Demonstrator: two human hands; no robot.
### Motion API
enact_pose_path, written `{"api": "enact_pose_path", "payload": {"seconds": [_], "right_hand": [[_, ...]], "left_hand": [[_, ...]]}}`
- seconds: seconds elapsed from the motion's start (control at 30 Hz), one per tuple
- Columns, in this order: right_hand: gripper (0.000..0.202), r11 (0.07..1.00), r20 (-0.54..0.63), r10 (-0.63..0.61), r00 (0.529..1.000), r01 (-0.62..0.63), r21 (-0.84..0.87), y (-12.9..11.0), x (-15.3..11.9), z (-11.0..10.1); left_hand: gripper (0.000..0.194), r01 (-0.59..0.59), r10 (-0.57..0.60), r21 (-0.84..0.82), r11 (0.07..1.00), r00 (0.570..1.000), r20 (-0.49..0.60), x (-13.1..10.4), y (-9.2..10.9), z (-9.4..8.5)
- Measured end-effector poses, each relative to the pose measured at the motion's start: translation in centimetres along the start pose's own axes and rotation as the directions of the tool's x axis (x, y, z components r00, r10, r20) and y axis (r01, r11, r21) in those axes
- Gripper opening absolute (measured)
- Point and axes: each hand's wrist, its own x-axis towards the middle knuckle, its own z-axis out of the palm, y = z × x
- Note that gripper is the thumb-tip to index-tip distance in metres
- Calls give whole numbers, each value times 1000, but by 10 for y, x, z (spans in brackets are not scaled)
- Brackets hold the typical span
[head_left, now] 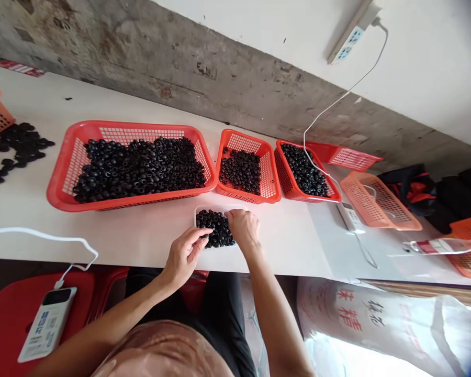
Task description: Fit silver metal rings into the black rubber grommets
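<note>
Nearest me, left: one red seat (8,314), bearing a white power bank (49,322) with its cable plugged in. Nearest, right: one printed white sack (396,327), below table height. Next: one pale table (121,230), smooth and glossy. Left hand (185,256): palm inward, thumb and forefinger drawn narrow at the tub's near-left side; whether they pinch a piece, I cannot tell. Right hand (244,228): wrist bent, fingers curled at the tub's right side; its grip is hidden from me. Between them: one small clear tub (195,215) of black ring-like pieces (220,233), on the table near its front edge. Behind: three red baskets (141,200) of similar pieces, side by side. Farthest: one wall (160,68), grey below, white above, with a power strip (349,44).
</note>
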Motion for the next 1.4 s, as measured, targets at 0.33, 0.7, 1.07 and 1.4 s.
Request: {"api": "enact_pose_path", "payload": {"seconds": [0.33, 0.7, 1.07, 1.4], "right_hand": [[29, 973, 25, -204, 979, 200, 119, 20, 12, 8], [38, 367, 221, -469, 855, -39, 930, 63, 3, -6], [49, 215, 337, -504, 795, -262, 941, 54, -4, -6], [39, 173, 106, -337, 936, -49, 984, 44, -32, -6]], "left_hand": [[28, 104, -93, 53, 993, 981, -169, -5, 11, 18], [22, 102, 46, 518, 849, 963, -265, 16, 36, 66], [23, -74, 284, 696, 714, 940, -192, 22, 35, 75], [29, -85, 263, 738, 669, 956, -128, 40, 42, 69]]}}
